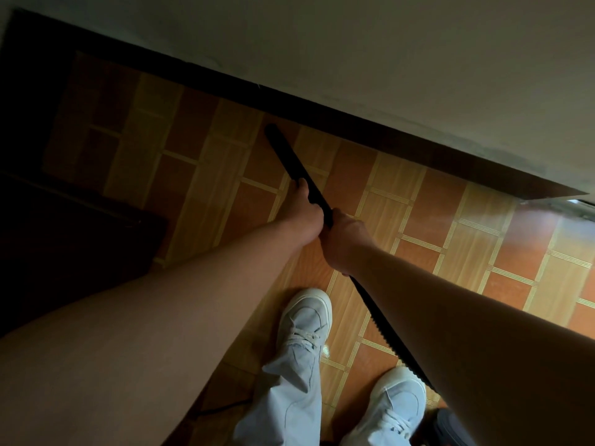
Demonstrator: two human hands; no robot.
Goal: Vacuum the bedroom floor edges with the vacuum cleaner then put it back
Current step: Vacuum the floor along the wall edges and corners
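A black vacuum wand (286, 156) slants from my hands down to the tiled floor, its tip lying close to the dark skirting board (354, 130) under the pale wall. My left hand (307, 210) grips the wand further down. My right hand (344, 243) grips it just behind, where the ribbed black hose (386, 336) begins. The hose trails back under my right forearm toward a dark rounded part of the vacuum body (450, 426) at the bottom right edge.
The floor (450, 239) is orange and tan tile. Dark furniture (64, 236) fills the left side. My two pale sneakers (306, 317) stand below the hands. A thin dark cord (222, 407) lies on the floor by my left leg. A bright doorway threshold (576, 207) shows at the right.
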